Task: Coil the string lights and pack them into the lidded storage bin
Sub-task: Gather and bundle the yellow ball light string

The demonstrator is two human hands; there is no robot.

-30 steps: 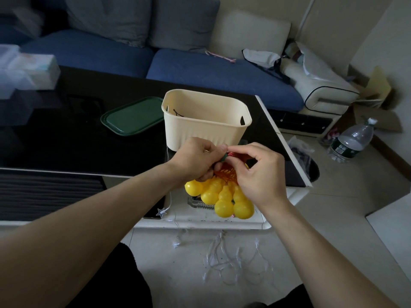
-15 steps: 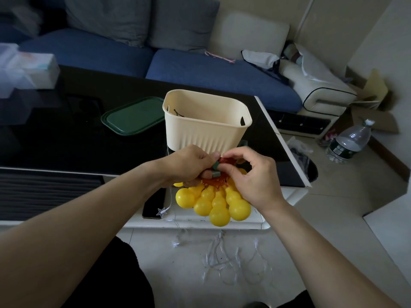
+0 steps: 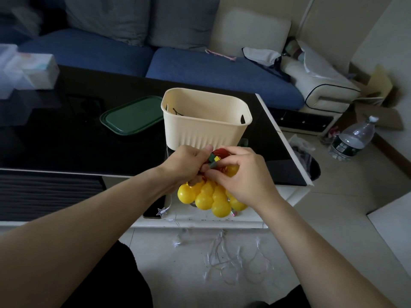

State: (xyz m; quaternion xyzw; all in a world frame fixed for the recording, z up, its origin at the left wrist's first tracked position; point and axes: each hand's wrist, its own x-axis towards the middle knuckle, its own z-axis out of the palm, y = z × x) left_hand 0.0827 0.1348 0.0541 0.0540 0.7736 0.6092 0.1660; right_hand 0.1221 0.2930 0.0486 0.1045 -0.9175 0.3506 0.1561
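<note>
A bundle of string lights with yellow bulbs [image 3: 211,196] hangs below both my hands, in front of the cream storage bin [image 3: 206,127]. My left hand [image 3: 184,165] grips the bundle's gathered top from the left. My right hand [image 3: 242,174] pinches the red and green part [image 3: 216,157] at the top from the right. The bin stands open on the black table [image 3: 66,141]; its green lid [image 3: 131,115] lies flat to its left. A dark wire shows inside the bin.
Thin clear wire with a star light [image 3: 226,256] lies tangled on the floor below the table edge. A phone [image 3: 153,210] rests on the white shelf. A water bottle [image 3: 351,138] stands on the floor at right. A blue sofa [image 3: 200,70] lies behind.
Both hands have shifted slightly with the bundle; my right hand's fingers have closed further over the top and the bulbs hang a little lower to the right.
</note>
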